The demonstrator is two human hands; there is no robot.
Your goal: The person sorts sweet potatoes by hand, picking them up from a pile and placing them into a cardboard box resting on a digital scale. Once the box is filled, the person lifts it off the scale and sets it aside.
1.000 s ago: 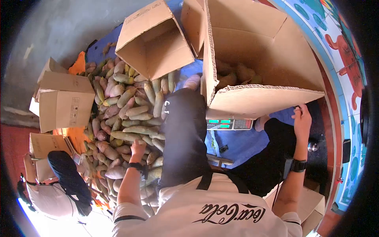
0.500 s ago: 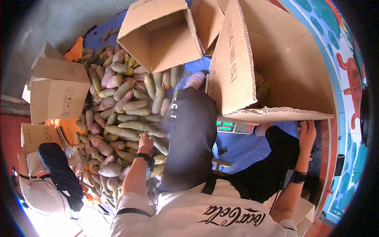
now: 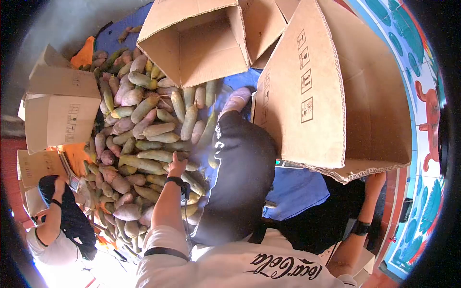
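My left hand point(image 3: 177, 166) lies over a heap of long radish-like roots point(image 3: 144, 165), some green, some purplish. Its fingers are spread, and one points away from me; I see nothing held in it. At the right, my right hand point(image 3: 376, 180) is at the near edge of a big cardboard box point(image 3: 283, 105). The fingers of that hand are hidden behind the box flap, so its grip does not show. The box is tilted and stands over a scale, of which only a sliver of the display shows.
Another open box point(image 3: 206, 48) lies at the back, and a smaller carton point(image 3: 60, 120) stands left of the heap. A co-worker's arm point(image 3: 52, 216) is at the far left. Blue sheeting point(image 3: 293, 192) covers the floor near my legs; a tiled wall point(image 3: 422, 129) borders the right.
The big box has turned and tipped towards me, covering most of the scale and my right fingers. My left hand stays over the heap, one finger now raised. The co-worker's arm has lifted.
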